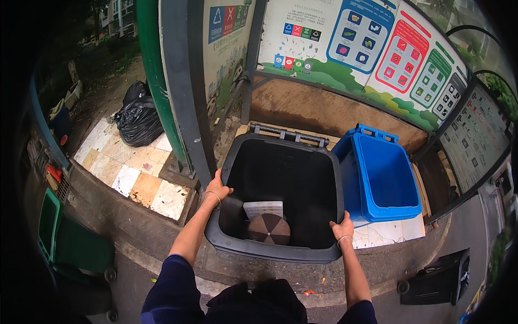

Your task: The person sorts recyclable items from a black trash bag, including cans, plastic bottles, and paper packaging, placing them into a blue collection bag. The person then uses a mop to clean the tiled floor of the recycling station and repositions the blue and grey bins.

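A black wheeled waste bin (280, 254) stands open in front of me on a raised kerb. My left hand (217, 189) grips its left rim. My right hand (342, 228) grips its right rim near the front corner. Inside the bin lie a round brown segmented disc (268, 229) and a pale flat board (263, 208) behind it.
A blue wheeled bin (386, 181) stands open right beside the black one. Behind both runs a shelter wall with sorting posters (372, 48). A green post (154, 70) and a grey post (186, 92) stand left; black rubbish bags (138, 120) lie on tiles. A green bin (70, 243) lies lower left, a black lid (440, 278) lower right.
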The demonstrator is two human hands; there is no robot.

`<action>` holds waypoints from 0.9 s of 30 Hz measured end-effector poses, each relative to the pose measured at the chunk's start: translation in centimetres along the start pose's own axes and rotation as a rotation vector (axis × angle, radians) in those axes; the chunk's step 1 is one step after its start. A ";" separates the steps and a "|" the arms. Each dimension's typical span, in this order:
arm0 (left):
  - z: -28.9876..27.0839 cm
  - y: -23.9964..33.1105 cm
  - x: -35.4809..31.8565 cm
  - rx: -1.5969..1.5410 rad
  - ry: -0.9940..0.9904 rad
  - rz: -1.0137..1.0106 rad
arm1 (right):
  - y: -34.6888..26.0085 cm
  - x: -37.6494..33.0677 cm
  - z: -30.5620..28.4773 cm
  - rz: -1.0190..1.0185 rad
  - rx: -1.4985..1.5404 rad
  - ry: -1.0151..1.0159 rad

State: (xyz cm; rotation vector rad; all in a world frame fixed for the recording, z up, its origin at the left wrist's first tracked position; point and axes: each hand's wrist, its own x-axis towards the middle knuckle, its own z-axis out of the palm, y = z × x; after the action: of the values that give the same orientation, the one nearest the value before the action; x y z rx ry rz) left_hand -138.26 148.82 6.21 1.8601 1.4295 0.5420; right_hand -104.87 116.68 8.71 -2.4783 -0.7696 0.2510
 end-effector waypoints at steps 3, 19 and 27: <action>1.2 2.4 3.3 -0.020 0.009 -0.036 | -0.8 5.1 0.3 -0.029 -0.044 0.034; 1.4 8.7 14.7 0.306 0.016 -0.140 | -6.5 16.4 4.0 -0.034 0.117 -0.097; 0.5 3.3 6.0 0.182 0.120 0.056 | -3.4 17.2 6.3 -0.124 0.338 -0.064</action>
State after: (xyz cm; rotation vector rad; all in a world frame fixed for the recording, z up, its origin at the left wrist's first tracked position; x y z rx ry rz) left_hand -133.99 153.93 7.77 2.0452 1.5536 0.5752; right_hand -94.38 131.58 4.82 -2.1068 -0.8287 0.3829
